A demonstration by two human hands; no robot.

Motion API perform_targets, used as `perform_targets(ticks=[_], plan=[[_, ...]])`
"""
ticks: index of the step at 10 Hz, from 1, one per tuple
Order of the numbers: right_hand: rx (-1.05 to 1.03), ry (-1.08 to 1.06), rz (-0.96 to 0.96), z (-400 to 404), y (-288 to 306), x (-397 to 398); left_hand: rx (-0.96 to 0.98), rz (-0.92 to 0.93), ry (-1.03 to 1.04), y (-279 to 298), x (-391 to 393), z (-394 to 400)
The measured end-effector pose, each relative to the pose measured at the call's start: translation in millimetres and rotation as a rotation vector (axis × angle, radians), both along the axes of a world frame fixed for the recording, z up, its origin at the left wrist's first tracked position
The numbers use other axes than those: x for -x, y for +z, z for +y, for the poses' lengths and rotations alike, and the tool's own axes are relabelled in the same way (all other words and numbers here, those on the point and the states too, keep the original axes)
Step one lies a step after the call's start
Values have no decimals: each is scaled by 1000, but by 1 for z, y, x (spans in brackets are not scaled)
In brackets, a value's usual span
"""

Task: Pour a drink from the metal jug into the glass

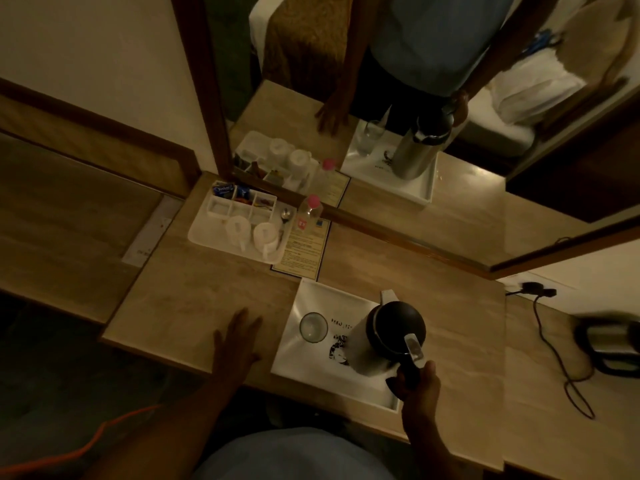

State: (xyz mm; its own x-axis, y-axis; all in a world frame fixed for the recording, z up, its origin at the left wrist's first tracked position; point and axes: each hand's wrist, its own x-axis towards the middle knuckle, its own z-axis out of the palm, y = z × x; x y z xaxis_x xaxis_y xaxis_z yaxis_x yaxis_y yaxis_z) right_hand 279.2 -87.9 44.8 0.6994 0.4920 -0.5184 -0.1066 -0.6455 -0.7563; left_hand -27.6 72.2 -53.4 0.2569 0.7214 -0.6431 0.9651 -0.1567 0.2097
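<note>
Right now, the right hand (417,379) is gripping the black handle of the black-lidded metal jug (382,336) beside the clear glass (313,327) on the white tray (311,368); tilting quickly could splash past the narrow rim. The left hand (237,344) is resting flat, fingers spread, on the dim wooden surface (207,289) below a mirror (415,98).

Metal jug (372,344): silver body w/ black lid. White tray (311,370) under jug has black print. Counter (207,299): tan woodgrain. Bottle (309,213) beyond tray: pink cap.
</note>
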Motion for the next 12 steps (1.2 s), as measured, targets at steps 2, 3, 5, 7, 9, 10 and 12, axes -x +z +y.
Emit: perform_targets(ticks=[2,3,5,7,9,10,12], plan=[[-158,-377,101,10,-20,7,-19,-9,3,-3,0,-1],[-225,-426,167,4,-26,2,-25,-6,-5,-3,0,-1],[-236,-452,204,-8,-34,4,-43,20,-28,0,-1,-2],[-240,-412,193,-22,-42,8,-40,-15,7,3,-3,-2],[-241,-215,88,-30,-42,5,-48,-33,19,8,-3,-8],[-245,-2,6,-39,-44,-3,-33,-30,34,15,-6,-7],[-395,272,-332,-51,-28,-34,-137,-34,105,28,-15,-19]])
